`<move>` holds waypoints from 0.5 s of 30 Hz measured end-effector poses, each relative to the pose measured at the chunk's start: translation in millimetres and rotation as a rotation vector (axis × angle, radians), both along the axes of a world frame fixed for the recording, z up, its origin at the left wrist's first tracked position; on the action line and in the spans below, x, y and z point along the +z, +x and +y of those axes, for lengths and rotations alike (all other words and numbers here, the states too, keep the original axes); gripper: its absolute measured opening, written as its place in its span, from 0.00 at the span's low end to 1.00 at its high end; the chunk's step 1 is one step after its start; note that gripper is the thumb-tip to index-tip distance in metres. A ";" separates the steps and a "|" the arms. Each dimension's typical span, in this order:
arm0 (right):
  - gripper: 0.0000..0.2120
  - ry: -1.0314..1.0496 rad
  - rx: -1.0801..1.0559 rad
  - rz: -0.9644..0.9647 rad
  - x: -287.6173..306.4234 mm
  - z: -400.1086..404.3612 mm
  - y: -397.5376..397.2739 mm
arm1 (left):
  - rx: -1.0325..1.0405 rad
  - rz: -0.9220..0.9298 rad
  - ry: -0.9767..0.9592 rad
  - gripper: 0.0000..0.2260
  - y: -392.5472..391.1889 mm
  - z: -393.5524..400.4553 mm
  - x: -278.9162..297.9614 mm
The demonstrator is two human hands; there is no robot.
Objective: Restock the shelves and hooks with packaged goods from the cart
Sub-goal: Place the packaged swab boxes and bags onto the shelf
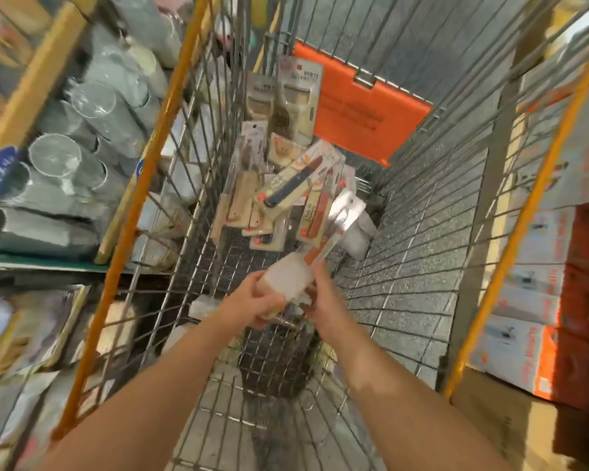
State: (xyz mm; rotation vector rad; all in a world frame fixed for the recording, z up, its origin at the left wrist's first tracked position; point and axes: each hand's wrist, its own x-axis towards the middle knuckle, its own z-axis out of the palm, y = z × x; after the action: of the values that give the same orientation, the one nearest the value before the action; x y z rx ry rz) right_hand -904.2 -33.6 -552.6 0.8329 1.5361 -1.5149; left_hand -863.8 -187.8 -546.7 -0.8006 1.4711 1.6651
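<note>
pale blurred package (288,277) gripped by left hand (252,302) and right hand (325,300) over cart (191,185).

Bright, warm indoor light falls from above. Motion blur smears the whole picture, worst at the edges, where wide-angle distortion bends straight lines. Glare whitens a plastic package (346,212).

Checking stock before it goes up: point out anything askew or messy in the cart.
The carded knife packs lie in a loose, crisscrossed heap in the cart, not stacked. Both hands, left and right, hold a blurred pale pack. No damage visible.
</note>
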 end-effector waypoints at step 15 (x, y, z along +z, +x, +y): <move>0.26 -0.160 0.806 0.046 61.8 -19.4 2.5 | 0.905 0.241 -0.319 0.20 87.7 -8.3 93.2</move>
State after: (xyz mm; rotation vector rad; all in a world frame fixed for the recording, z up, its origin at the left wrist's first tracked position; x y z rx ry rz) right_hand -901.7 -52.9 -490.8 0.0444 1.4939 -1.0285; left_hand -776.1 -196.1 -453.4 -1.6666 1.6855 2.2499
